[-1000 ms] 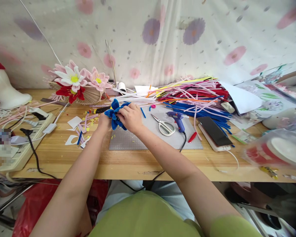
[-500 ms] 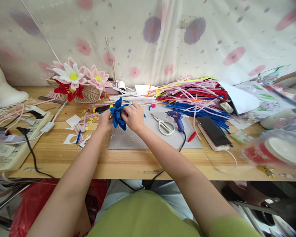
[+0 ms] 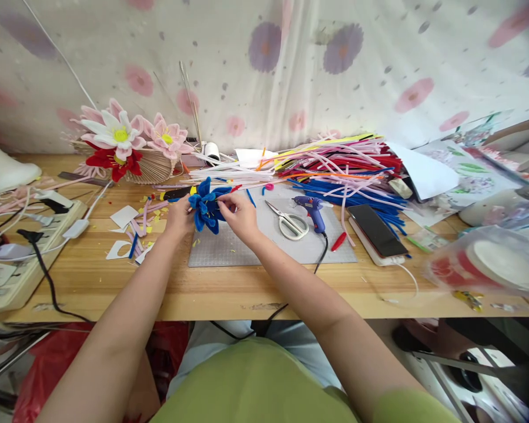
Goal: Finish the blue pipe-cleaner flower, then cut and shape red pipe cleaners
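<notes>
A blue pipe-cleaner flower [image 3: 206, 207] with several fuzzy petals is held up above the left part of a grey cutting mat [image 3: 264, 252]. My left hand [image 3: 179, 218] is closed around its back and left side; those fingertips are partly hidden by the petals. From the right, my right hand [image 3: 240, 215] pinches at the flower's right side, thumb and forefinger together by a petal. Small pale tips show in the flower's centre. Scissors [image 3: 292, 226] and a blue glue gun [image 3: 312, 211] lie on the mat to the right of my hands.
Loose pipe cleaners [image 3: 344, 161] in several colours are heaped at the back. Pink, white and red fuzzy flowers [image 3: 119, 138] stand at back left. Paper scraps [image 3: 123, 217] and a power strip [image 3: 66, 229] lie left; a phone [image 3: 374, 230] and a plastic-covered tub [image 3: 494, 264] right.
The flower has turned so that its centre faces me more. My right hand has drawn back slightly from over it to its right side. The whole view has shifted a little.
</notes>
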`<state>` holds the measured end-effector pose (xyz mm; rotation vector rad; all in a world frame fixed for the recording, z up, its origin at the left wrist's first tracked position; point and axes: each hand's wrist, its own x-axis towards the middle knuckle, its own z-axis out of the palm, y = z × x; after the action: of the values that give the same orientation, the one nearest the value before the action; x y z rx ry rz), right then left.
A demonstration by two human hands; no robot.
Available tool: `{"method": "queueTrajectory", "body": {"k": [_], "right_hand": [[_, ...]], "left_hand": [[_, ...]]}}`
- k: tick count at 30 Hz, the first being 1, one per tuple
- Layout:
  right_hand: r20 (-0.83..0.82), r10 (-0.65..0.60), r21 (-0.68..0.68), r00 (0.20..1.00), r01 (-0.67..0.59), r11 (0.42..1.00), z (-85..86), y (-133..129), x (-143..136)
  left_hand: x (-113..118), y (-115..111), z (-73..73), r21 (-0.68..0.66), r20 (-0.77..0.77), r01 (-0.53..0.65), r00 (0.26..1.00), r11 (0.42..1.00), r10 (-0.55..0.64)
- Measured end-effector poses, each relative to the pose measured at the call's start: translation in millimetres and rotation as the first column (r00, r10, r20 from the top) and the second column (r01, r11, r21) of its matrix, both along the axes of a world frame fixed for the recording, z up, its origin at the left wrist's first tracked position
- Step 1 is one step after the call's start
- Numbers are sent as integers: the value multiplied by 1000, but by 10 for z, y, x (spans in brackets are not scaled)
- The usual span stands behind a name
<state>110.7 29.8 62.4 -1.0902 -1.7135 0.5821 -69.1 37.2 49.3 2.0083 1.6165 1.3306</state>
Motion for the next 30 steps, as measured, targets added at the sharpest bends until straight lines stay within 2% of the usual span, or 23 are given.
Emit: {"method": "queueTrajectory", "body": {"k": [3, 8, 13, 20, 24, 27, 30], "right_hand": [[-84, 30, -91, 996, -37, 995, -45, -21, -101], [-195, -27, -254, 980, -24, 967, -91, 8, -255], [-364, -62, -290, 929, -50, 956, -120, 7, -277], [-587, -106, -326, 803, -115, 938, 9, 61, -14], [-650, -194, -339, 735, -52, 940, 50, 165, 191], [-649, -232, -310, 725, 27, 950, 62, 244, 305], [-638, -229, -297, 735, 39, 954, 88, 303, 374]], "left_hand": [[2, 23, -3, -10, -24, 31, 999, 999, -32], [4, 39, -22, 21, -76, 70, 995, 997, -68], [6, 28, -22, 65, -100, 104, 990, 992, -97], [-32, 10, 8, 68, -126, 75, 990, 995, -66], [-37, -38, 55, 47, -93, 120, 989, 992, -115], [-53, -75, 87, 4, -93, 152, 984, 988, -151], [-109, -84, 86, -36, -114, 149, 982, 988, -152]]}}
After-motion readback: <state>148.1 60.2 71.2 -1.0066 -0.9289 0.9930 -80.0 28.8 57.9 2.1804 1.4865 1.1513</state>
